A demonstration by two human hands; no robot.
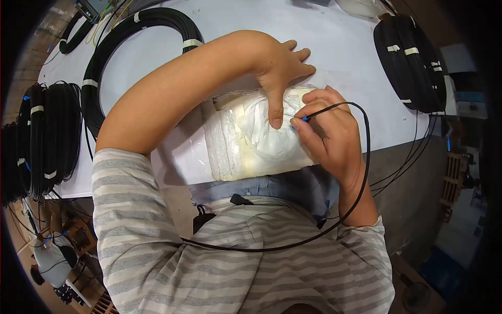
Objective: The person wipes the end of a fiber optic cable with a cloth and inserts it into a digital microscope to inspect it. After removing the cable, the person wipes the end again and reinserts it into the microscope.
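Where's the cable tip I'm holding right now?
Right of centre in the head view, the blue cable tip is pinched in the right hand, near the left thumb.

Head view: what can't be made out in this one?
All in the head view:
Full shape of the blue cable end: partly covered by the right hand.
Where the black cable leads: it passes behind the left sleeve.
Grey device: cut off by the top edge.
Print on the table: too small to read.

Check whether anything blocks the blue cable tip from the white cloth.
Nothing visible except fingertips of the right hand pinching the blue tip; the left hand has its thumb on the white cloth alongside.
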